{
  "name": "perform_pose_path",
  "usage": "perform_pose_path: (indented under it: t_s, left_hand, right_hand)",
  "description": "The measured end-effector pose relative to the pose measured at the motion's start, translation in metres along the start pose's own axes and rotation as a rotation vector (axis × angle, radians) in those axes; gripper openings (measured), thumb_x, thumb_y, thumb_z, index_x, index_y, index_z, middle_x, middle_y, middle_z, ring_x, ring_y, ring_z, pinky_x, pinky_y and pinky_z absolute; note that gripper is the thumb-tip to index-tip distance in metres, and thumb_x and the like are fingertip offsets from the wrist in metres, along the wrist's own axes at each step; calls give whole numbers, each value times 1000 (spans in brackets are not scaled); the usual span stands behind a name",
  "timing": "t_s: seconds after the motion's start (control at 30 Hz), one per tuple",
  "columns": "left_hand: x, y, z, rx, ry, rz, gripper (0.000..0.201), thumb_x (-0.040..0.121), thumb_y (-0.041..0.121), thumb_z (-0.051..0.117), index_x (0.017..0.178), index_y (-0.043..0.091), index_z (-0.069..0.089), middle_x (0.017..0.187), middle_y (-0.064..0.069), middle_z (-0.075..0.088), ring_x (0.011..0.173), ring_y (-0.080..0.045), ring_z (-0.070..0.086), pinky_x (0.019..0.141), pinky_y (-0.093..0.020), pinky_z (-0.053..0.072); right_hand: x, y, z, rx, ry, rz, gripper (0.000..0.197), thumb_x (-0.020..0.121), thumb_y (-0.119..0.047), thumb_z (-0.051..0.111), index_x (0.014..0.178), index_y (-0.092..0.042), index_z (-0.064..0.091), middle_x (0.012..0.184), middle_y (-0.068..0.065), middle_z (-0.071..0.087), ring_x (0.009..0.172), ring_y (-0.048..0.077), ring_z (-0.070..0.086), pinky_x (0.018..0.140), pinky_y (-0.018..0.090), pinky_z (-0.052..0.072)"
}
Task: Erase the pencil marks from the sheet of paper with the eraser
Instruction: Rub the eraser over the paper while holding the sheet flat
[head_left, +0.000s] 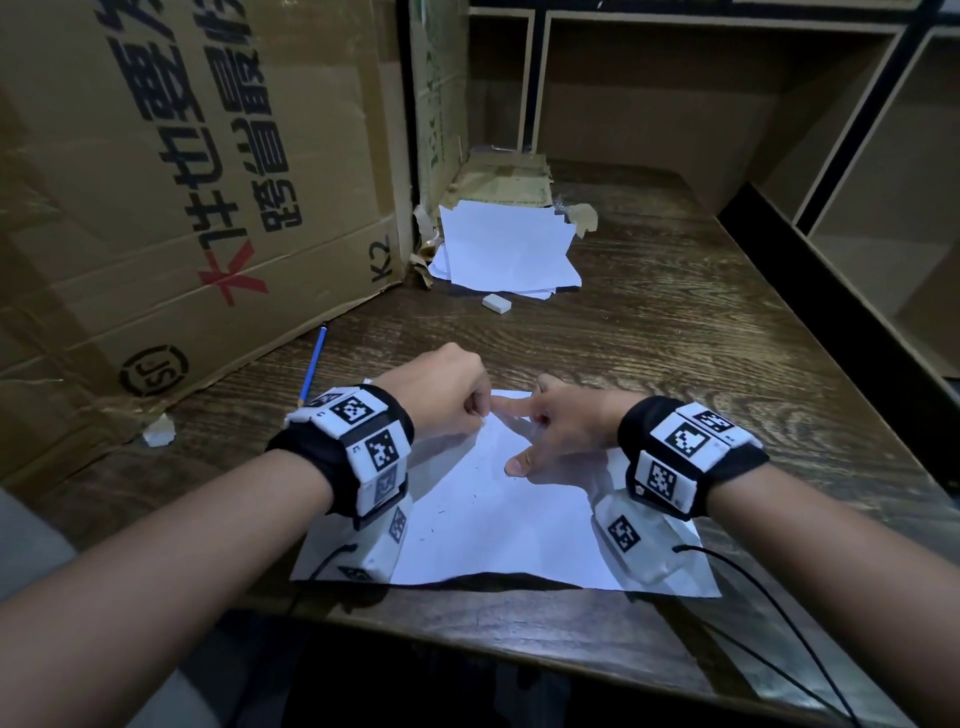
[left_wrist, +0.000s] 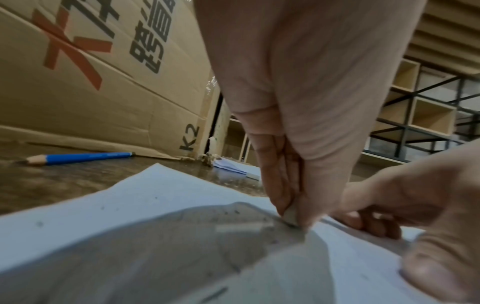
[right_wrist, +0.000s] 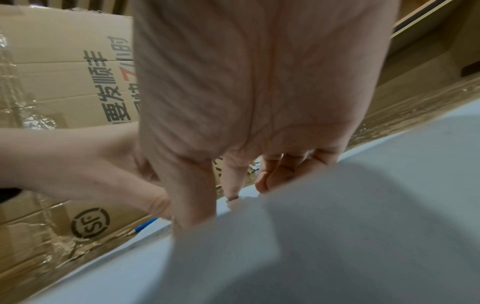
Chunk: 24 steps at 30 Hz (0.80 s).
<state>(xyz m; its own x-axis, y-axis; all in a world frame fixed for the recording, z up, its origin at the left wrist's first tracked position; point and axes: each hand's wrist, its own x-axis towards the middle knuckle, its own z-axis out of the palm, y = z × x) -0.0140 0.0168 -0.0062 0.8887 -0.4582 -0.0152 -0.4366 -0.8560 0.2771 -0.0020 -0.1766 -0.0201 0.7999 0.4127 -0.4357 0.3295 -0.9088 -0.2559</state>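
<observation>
Left hand: the left hand (head_left: 448, 391) is curled at the far left part of the sheet (head_left: 498, 525); only the left wrist view shows the small eraser (left_wrist: 290, 216) pinched between thumb and fingers, its tip on the paper.
Right hand: the right hand (head_left: 563, 423) lies spread, straight fingers pressing the sheet, forefinger reaching to the left hand.
Marks: faint pencil specks show mid-sheet in the head view.
Right wrist view: the sheet's far edge lifts a little by the fingertips (right_wrist: 235, 191).
Edges: the sheet's near edge lies close to the table (head_left: 675, 322) front.
Room: bare wood to the right; a pencil (head_left: 313, 365) and box (head_left: 156, 182) left; a second eraser (head_left: 496, 304) and paper stack (head_left: 511, 249) beyond.
</observation>
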Motion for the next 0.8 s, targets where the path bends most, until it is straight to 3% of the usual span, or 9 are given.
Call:
perform_pose_path:
  t_s: [0.13, 0.3, 0.5, 0.67, 0.8]
  left_hand:
    - [-10, 3, -4, -18, -102, 62, 8, 81, 16, 74, 85, 21, 79, 73, 13, 69, 71, -2, 67, 68, -25, 57]
    - [1, 0, -6, 27, 9, -7, 11, 84, 15, 70, 89, 18, 80, 81, 7, 70, 78, -12, 68, 70, -30, 58]
    - [-3, 5, -9, 9, -146, 49, 6, 82, 19, 76, 87, 21, 80, 80, 12, 72, 75, -4, 68, 73, -31, 60]
    - [-2, 11, 2, 33, -31, 55, 12, 84, 16, 70, 89, 22, 79, 75, 13, 64, 73, -12, 66, 66, -30, 57]
    - [4, 6, 1, 65, -14, 11, 11, 87, 18, 69, 92, 20, 79, 86, 6, 70, 77, -16, 67, 69, -32, 57]
  right_hand:
    - [2, 3, 1, 31, 14, -9, 87, 75, -68, 72, 146, -66, 23, 92, -18, 28, 105, 17, 43, 98, 39, 45]
    - [1, 1, 1, 10, 5, 7, 87, 76, -69, 70, 146, -66, 19, 93, -18, 27, 109, 18, 43, 103, 42, 45]
    - [1, 2, 2, 15, 19, 4, 84, 78, -65, 70, 146, -65, 22, 106, -7, 30, 107, 17, 41, 97, 36, 43]
    - [-2, -1, 0, 15, 9, -1, 65, 78, -65, 71, 134, -59, 39, 108, -4, 33, 108, 20, 45, 100, 41, 45]
    - [0, 0, 0, 18, 4, 0, 78, 78, -66, 70, 144, -62, 28, 95, -14, 28, 103, 19, 42, 94, 39, 45]
